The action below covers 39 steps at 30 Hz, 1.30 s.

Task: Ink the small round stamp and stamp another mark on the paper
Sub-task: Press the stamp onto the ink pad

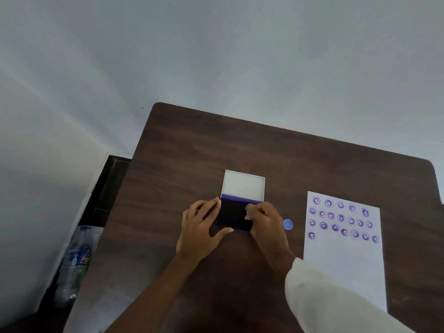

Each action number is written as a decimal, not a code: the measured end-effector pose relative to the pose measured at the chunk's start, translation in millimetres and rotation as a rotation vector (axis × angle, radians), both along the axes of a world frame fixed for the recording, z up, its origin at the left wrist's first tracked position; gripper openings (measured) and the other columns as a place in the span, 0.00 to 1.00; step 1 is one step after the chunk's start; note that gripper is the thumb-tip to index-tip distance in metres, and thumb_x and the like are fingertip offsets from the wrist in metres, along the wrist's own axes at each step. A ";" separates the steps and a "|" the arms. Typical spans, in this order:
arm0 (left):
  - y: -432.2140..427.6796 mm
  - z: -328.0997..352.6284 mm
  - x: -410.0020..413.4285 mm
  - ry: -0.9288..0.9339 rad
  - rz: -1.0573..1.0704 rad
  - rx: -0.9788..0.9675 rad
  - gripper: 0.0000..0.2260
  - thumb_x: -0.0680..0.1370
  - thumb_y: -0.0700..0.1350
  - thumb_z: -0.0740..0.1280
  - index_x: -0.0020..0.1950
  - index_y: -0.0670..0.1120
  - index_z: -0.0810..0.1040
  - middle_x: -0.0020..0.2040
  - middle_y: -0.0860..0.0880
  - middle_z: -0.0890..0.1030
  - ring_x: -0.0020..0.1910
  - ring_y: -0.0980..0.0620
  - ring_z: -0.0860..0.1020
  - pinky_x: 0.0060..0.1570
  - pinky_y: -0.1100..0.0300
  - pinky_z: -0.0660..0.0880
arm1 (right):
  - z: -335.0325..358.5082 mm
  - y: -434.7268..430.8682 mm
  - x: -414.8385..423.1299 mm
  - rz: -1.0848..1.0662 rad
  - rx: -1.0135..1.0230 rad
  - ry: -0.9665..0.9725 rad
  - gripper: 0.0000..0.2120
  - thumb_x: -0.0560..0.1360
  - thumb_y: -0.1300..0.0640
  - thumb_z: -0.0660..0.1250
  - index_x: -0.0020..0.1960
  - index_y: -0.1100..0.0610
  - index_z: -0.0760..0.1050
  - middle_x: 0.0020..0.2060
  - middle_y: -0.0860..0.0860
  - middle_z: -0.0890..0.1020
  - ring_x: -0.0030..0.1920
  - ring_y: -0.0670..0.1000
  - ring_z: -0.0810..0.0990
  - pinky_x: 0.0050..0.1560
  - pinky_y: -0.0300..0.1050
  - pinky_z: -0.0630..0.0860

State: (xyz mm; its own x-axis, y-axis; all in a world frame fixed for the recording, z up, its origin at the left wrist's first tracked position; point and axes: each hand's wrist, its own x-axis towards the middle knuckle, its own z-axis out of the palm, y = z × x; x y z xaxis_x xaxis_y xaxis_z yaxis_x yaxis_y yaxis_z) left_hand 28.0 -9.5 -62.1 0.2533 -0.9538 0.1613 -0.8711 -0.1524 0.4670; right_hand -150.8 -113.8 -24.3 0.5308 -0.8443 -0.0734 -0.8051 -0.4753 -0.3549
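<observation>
An open ink pad (234, 216) with a dark purple inked surface lies in the middle of the brown table (192, 152), its white lid (243, 186) folded back behind it. My left hand (200, 230) rests on the pad's left edge, thumb at its front, steadying it. My right hand (265, 223) pinches a small round blue stamp (247, 213), mostly hidden by the fingers, pressed down on the pad's right side. White paper (346, 260) lies to the right, bearing several rows of purple smiley marks on its upper part.
A small round blue cap (287, 224) lies on the table between my right hand and the paper. Plastic bottles (77, 258) stand on the floor left of the table. A white wall runs behind the table's far edge.
</observation>
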 end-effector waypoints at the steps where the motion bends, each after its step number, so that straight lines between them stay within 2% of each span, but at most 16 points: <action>1: 0.0 1.5 0.1 -0.003 0.000 0.003 0.31 0.76 0.67 0.64 0.71 0.48 0.75 0.71 0.53 0.75 0.66 0.49 0.71 0.60 0.52 0.70 | 3.6 2.7 2.0 -0.037 0.081 -0.119 0.12 0.75 0.54 0.66 0.48 0.36 0.77 0.49 0.52 0.81 0.50 0.54 0.81 0.52 0.51 0.81; 3: -0.4 4.1 -0.2 -0.001 0.004 0.009 0.31 0.75 0.67 0.64 0.71 0.48 0.75 0.70 0.52 0.75 0.67 0.49 0.71 0.60 0.51 0.71 | 10.9 4.6 8.4 -0.059 0.115 -0.196 0.11 0.73 0.59 0.72 0.54 0.52 0.78 0.50 0.55 0.81 0.49 0.54 0.81 0.50 0.44 0.81; 5: -0.2 6.2 0.0 0.003 0.009 0.010 0.31 0.75 0.66 0.64 0.71 0.48 0.75 0.70 0.51 0.75 0.67 0.49 0.71 0.60 0.50 0.72 | 16.6 4.7 13.0 -0.082 0.129 -0.149 0.12 0.72 0.62 0.72 0.56 0.58 0.78 0.52 0.57 0.80 0.51 0.54 0.80 0.52 0.41 0.77; 8: 0.1 7.6 0.1 0.005 0.002 0.026 0.32 0.75 0.67 0.64 0.71 0.47 0.74 0.71 0.51 0.75 0.67 0.49 0.71 0.60 0.49 0.73 | 21.5 8.9 20.2 -0.168 0.147 -0.156 0.12 0.73 0.63 0.72 0.56 0.59 0.79 0.54 0.58 0.80 0.52 0.53 0.80 0.53 0.37 0.71; 14: 0.3 8.1 -0.2 -0.006 0.000 0.026 0.33 0.75 0.67 0.64 0.72 0.47 0.74 0.71 0.50 0.76 0.66 0.49 0.71 0.60 0.50 0.73 | 22.5 19.8 17.6 -0.151 0.110 -0.189 0.14 0.72 0.63 0.72 0.58 0.60 0.78 0.54 0.59 0.80 0.54 0.55 0.79 0.55 0.47 0.79; 17: 0.2 7.6 -1.1 0.000 0.005 0.019 0.32 0.75 0.66 0.64 0.71 0.47 0.75 0.70 0.50 0.76 0.66 0.49 0.70 0.60 0.50 0.73 | 20.4 17.9 16.4 -0.104 0.085 -0.203 0.15 0.70 0.65 0.74 0.55 0.61 0.79 0.51 0.59 0.82 0.51 0.56 0.80 0.51 0.50 0.82; 20: -0.6 7.0 -1.2 0.003 0.004 0.013 0.32 0.74 0.66 0.65 0.71 0.47 0.75 0.70 0.51 0.76 0.66 0.49 0.71 0.59 0.50 0.73 | 17.1 15.0 13.0 -0.037 0.047 -0.205 0.17 0.65 0.66 0.78 0.53 0.62 0.80 0.47 0.60 0.83 0.46 0.57 0.82 0.46 0.49 0.82; 25: -0.3 1.7 -1.0 0.000 0.001 0.000 0.32 0.75 0.66 0.65 0.72 0.47 0.75 0.69 0.51 0.77 0.65 0.48 0.73 0.59 0.50 0.73 | 12.6 3.9 5.1 0.126 -0.015 -0.160 0.20 0.64 0.65 0.79 0.54 0.60 0.80 0.47 0.57 0.82 0.46 0.54 0.82 0.48 0.41 0.76; 28: -0.3 1.6 -1.2 -0.009 -0.001 0.001 0.32 0.75 0.66 0.65 0.72 0.47 0.74 0.69 0.51 0.76 0.66 0.49 0.72 0.60 0.51 0.71 | 16.6 -0.4 2.7 0.176 -0.001 -0.131 0.18 0.67 0.62 0.77 0.56 0.59 0.79 0.49 0.56 0.82 0.49 0.53 0.81 0.51 0.44 0.80; 33: -0.2 6.4 -1.3 -0.003 0.002 0.026 0.32 0.75 0.67 0.63 0.72 0.47 0.74 0.71 0.51 0.75 0.67 0.50 0.70 0.61 0.52 0.70 | 23.5 4.8 7.3 0.098 0.047 -0.115 0.15 0.72 0.60 0.72 0.59 0.58 0.77 0.54 0.56 0.80 0.54 0.53 0.78 0.54 0.40 0.74; 37: 0.1 7.8 -1.1 0.004 0.005 0.039 0.32 0.75 0.66 0.64 0.72 0.47 0.74 0.71 0.50 0.75 0.68 0.50 0.70 0.62 0.50 0.72 | 28.6 15.8 17.1 -0.062 0.127 -0.215 0.11 0.74 0.63 0.70 0.56 0.60 0.78 0.55 0.58 0.79 0.53 0.53 0.80 0.56 0.46 0.78; 39: 0.5 7.4 -1.2 0.001 0.004 0.037 0.33 0.75 0.66 0.64 0.72 0.47 0.74 0.71 0.50 0.75 0.68 0.50 0.69 0.62 0.49 0.72 | 27.6 21.6 20.1 -0.075 0.138 -0.231 0.12 0.73 0.65 0.70 0.57 0.60 0.78 0.56 0.57 0.78 0.55 0.52 0.79 0.58 0.45 0.77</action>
